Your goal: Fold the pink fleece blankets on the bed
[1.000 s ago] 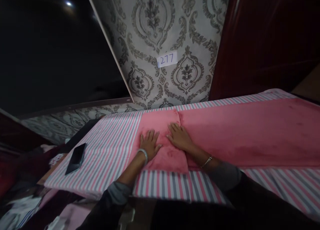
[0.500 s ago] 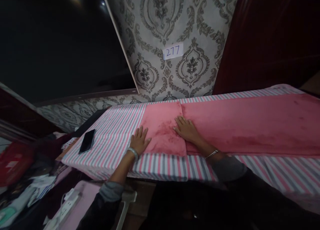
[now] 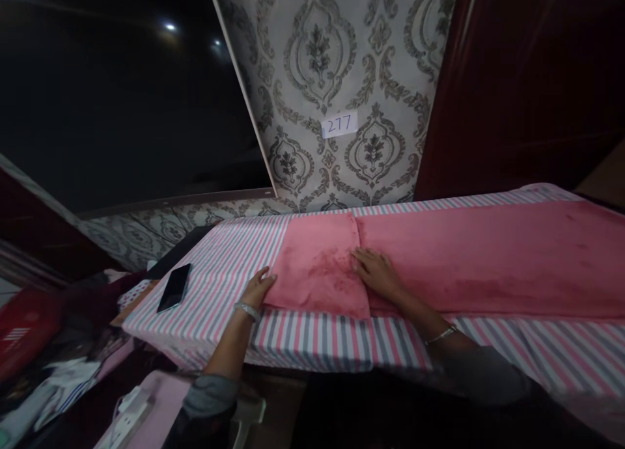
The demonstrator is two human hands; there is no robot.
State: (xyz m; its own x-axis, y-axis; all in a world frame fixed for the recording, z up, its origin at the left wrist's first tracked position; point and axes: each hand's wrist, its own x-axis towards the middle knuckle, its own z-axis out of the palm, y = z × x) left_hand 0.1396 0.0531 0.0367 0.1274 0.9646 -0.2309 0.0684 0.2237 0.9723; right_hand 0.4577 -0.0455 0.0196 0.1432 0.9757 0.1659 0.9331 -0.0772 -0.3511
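A long pink cloth (image 3: 493, 254) lies flat on a striped cover (image 3: 312, 338), its left part folded over into a squarish panel (image 3: 312, 247). My left hand (image 3: 258, 287) rests at the panel's left edge, near its front corner, with thumb and fingers apart. Against the fold's right edge lies my right hand (image 3: 377, 271), palm down, its fingers stretched over the cloth. Darker, ruffled patches mark the panel between my hands. Neither hand visibly grips the cloth.
A black phone (image 3: 174, 287) lies on the striped cover at the left. Behind are a large dark screen (image 3: 127, 97) and a wall paper marked 277 (image 3: 339, 124). A power strip (image 3: 127, 423) and piled clothes (image 3: 68, 384) are at the lower left.
My left hand has drawn in its fingers and shifted left, to the panel's edge. My right hand has slid slightly right. The camera view has tilted upward a little.
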